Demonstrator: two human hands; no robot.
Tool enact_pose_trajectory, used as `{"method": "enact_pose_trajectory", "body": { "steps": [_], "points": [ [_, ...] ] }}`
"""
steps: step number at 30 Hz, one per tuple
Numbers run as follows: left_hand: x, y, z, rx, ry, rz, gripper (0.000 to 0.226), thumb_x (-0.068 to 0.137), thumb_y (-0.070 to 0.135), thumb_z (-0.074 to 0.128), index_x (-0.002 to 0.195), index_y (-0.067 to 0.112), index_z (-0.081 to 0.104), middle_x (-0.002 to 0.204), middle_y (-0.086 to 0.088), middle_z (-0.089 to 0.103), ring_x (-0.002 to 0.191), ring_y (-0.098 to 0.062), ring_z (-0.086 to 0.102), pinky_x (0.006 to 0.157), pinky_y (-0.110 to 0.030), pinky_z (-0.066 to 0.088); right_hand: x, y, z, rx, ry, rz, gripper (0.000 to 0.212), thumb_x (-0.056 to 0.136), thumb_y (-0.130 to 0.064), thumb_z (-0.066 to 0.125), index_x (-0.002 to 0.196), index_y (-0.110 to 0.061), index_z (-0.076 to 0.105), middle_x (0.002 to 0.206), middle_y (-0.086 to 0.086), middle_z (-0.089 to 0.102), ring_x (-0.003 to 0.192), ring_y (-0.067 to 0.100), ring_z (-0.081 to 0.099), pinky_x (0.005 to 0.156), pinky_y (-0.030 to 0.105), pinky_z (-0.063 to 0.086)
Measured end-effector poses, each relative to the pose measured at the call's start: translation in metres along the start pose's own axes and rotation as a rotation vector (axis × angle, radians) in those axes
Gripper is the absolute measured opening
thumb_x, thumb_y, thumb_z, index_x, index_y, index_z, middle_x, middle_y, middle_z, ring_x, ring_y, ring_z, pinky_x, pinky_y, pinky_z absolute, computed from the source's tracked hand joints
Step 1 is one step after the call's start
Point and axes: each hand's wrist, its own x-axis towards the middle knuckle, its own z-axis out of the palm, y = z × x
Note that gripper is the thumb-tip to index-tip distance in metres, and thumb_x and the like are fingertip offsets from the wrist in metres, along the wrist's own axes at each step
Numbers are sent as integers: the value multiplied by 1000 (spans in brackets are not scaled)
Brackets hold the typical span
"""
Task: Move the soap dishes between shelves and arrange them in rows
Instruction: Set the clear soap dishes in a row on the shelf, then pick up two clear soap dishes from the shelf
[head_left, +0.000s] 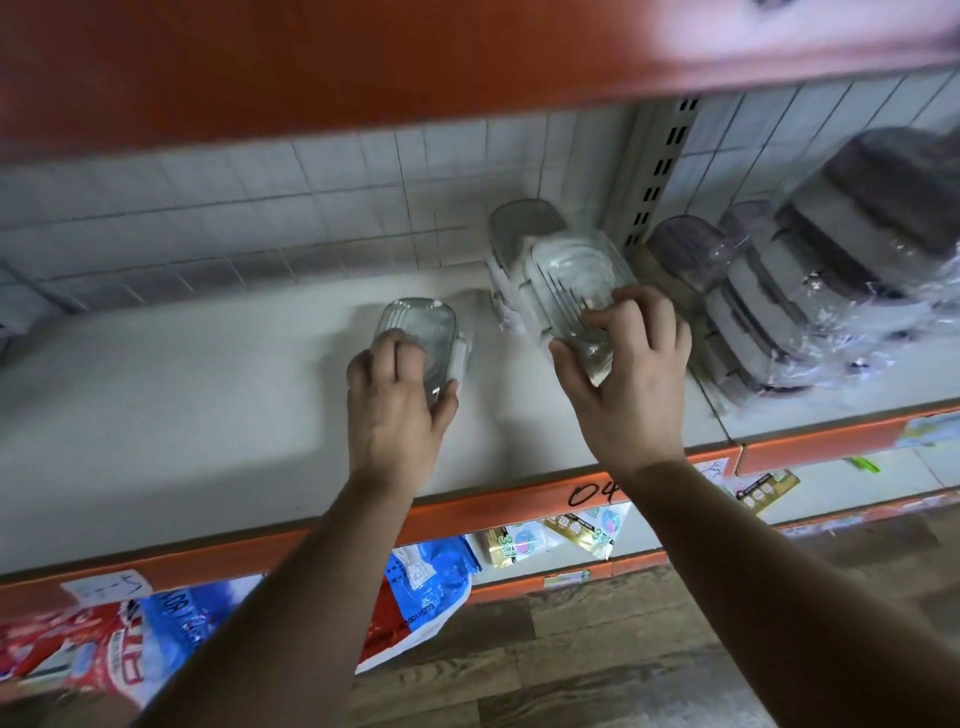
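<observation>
Clear soap dish (418, 332) gripped by left hand (397, 410) on white shelf (182, 405); right hand (631, 384) grips second clear dish (574, 283) against stacked dishes (511, 244).

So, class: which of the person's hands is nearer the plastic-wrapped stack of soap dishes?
Right. The right hand grips a clear dish just left of the wrapped stack; the left hand holds another dish farther left.

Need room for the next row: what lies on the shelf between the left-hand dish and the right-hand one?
Nothing: the head view shows only bare white shelf between the left dish and the right dish.
</observation>
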Motion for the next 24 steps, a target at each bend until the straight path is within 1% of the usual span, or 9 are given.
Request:
{"method": "enact_pose_trajectory", "body": {
  "steps": [2, 5, 8, 11, 15, 19, 24],
  "points": [
    [-17, 0, -15, -35, 38, 28, 42, 87, 42, 51, 103, 5, 61, 123, -20, 54, 107, -39, 52, 97, -43, 40, -7, -10, -12, 10, -33, 36, 27, 85, -29, 66, 98, -7, 60, 116, 14, 54, 105, 33, 49, 92, 24, 22],
    [-42, 4, -42, -69, 63, 35, 41, 88, 42, 53, 103, 4, 63, 122, -20, 54, 108, -36, 48, 96, -46, 44, -20, -29, -34, -9, -82, 64, 28, 87, -33, 62, 98, -7, 59, 116, 14, 54, 100, 38, 52, 90, 29, 27],
    [-65, 9, -71, -90, 75, 6, 43, 89, 42, 54, 106, 4, 63, 123, -20, 53, 110, -35, 47, 95, -47, 46, -38, -48, -56, -27, -118, 67, 29, 87, -35, 60, 99, -8, 59, 118, 15, 55, 100, 39, 52, 90, 33, 30],
    [-86, 10, -101, -101, 83, -13, 45, 89, 44, 54, 110, 5, 62, 124, -17, 52, 112, -33, 45, 94, -45, 47, -54, -71, -77, -19, -120, 84, 28, 87, -35, 59, 98, -9, 59, 117, 15, 55, 99, 39, 51, 89, 36, 31],
    [-112, 8, -139, -123, 104, 6, 47, 90, 46, 53, 110, 4, 62, 125, -17, 52, 112, -32, 45, 93, -44, 46, -76, -106, -104, -10, -99, 91, 28, 86, -35, 60, 98, -10, 59, 117, 14, 53, 99, 32, 44, 88, 39, 35],
    [-140, 1, -186, -182, 98, 34, 47, 91, 46, 53, 110, 4, 61, 127, -17, 52, 113, -33, 47, 94, -43, 46, -95, -146, -131, -39, -83, 73, 28, 86, -35, 61, 97, -10, 58, 115, 15, 55, 98, 39, 52, 88, 39, 33],
    [-188, -21, -249, -230, 120, 116, 42, 91, 41, 57, 108, 3, 62, 127, -16, 53, 113, -36, 50, 97, -44, 46, -123, -207, -169, -58, -30, 49, 28, 87, -35, 60, 96, -8, 58, 114, 17, 56, 101, 40, 52, 91, 41, 33]
  ]
}}
